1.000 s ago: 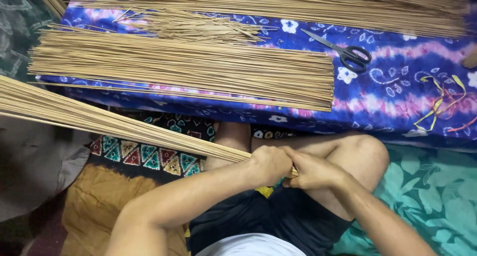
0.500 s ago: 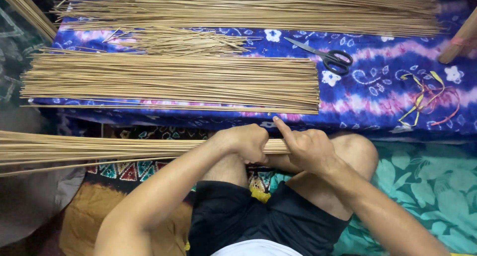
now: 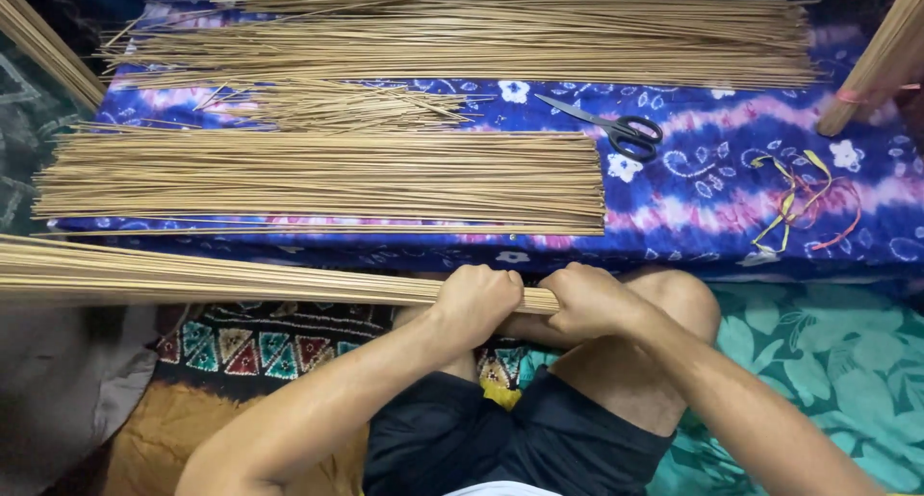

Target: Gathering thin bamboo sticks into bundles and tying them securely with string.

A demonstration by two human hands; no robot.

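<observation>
Head view, looking down over the person's lap. The largest surface is a blue and purple tie-dyed cloth with white flowers (image 3: 731, 159), spread over a low table across the upper half of the view. On it lie three lots of thin tan sticks: a long layer along the far edge (image 3: 500, 39), a broad, evenly trimmed sheaf nearer the person (image 3: 327, 178), and between them a small loose scatter of shorter sticks (image 3: 337, 103). Further bundles lean in at the upper left corner (image 3: 38, 39) and the upper right corner (image 3: 881, 58). Below the table, a teal leaf-patterned fabric (image 3: 828, 361) covers the floor to the right, and a dark mat with coloured triangles (image 3: 241, 337) lies to the left, under the person's bare knee and dark shorts. The held bundle of sticks (image 3: 192, 277) runs level from the left edge to the middle of the view, just in front of the table edge and above the lap. The left hand (image 3: 476, 304) is wrapped around its near end in a closed grip; the right hand (image 3: 592, 299) sits just beside it, touching it, fingers curled shut over the very tip of the same bundle. Smaller items rest on the cloth to the right: black-handled scissors (image 3: 616, 126), blades closed and pointing left, and a tangle of yellow and red elastic bands (image 3: 804, 193), well apart from both hands.
</observation>
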